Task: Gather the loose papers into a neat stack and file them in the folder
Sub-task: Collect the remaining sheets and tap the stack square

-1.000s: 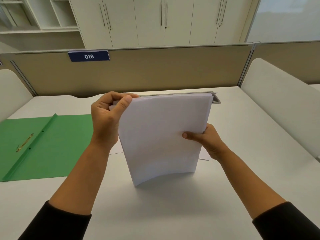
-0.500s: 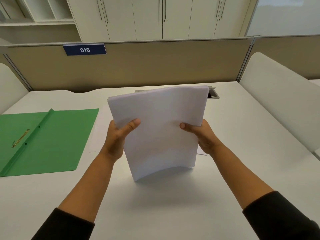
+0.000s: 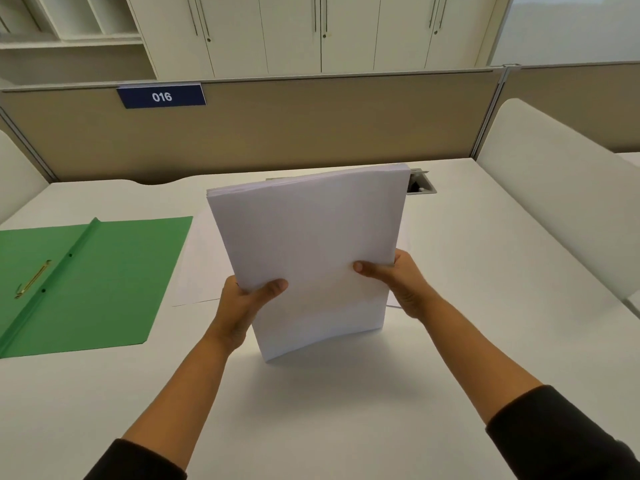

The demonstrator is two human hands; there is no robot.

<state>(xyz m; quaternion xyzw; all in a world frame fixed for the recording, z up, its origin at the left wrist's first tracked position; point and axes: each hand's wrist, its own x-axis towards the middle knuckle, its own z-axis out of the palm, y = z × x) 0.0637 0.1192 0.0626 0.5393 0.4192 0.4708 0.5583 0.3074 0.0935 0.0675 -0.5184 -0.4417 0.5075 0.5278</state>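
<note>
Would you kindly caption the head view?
Both hands square a white paper stack beside an open green folder.

Left hand (image 3: 242,306) and right hand (image 3: 403,284) raised, thumbs pressed inward.

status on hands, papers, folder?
Left hand and right hand both grip paper stack, upright, bottom edge on desk. Green folder open, left. Path clear.

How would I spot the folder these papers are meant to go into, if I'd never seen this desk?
Start at the white desk below the beige partition with the blue 016 sign. To the left of the paper stack held upright by both hands lies the green folder, opened flat. It is the only coloured thing on the desk, with a gold metal fastener beside its centre crease.
</note>
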